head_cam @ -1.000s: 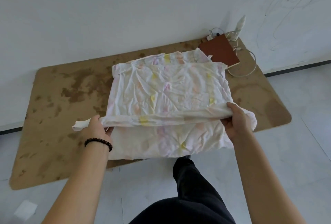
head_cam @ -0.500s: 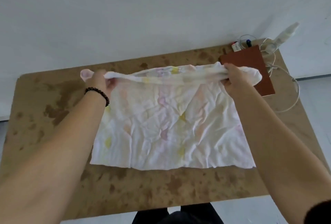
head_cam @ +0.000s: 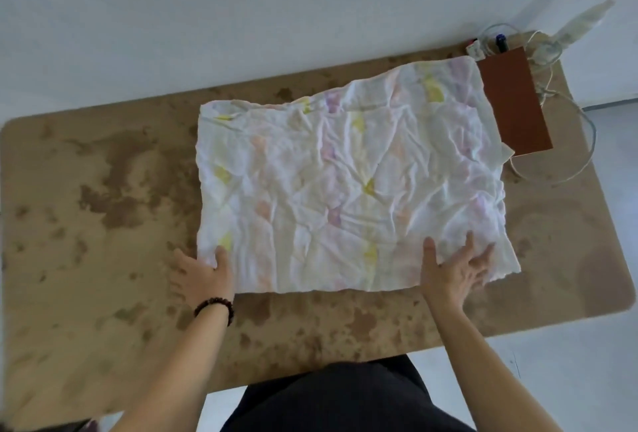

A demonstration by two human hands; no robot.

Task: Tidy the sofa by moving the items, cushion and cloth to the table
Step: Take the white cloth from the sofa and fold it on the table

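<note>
A white cloth point(head_cam: 348, 176) with faint yellow, pink and orange marks lies folded and flat on the brown stained table point(head_cam: 86, 224), wrinkled all over. My left hand point(head_cam: 203, 274) rests at the cloth's near left corner, thumb on the fabric, the other fingers on the table beside it. My right hand point(head_cam: 455, 267) lies on the near right part of the cloth with its fingers spread and straight. Neither hand grips the fabric. No sofa or cushion is in view.
A reddish-brown flat book-like item point(head_cam: 514, 103) lies at the table's far right corner, touching the cloth's edge. White cables point(head_cam: 566, 134) and small items point(head_cam: 483, 46) sit beside it near the white wall point(head_cam: 241, 17). My dark-clothed legs point(head_cam: 345, 397) stand at the near edge.
Both hands carried the cloth's edge to the far side, folding it over, then let go and came back to the near edge, where they now rest flat on it.
</note>
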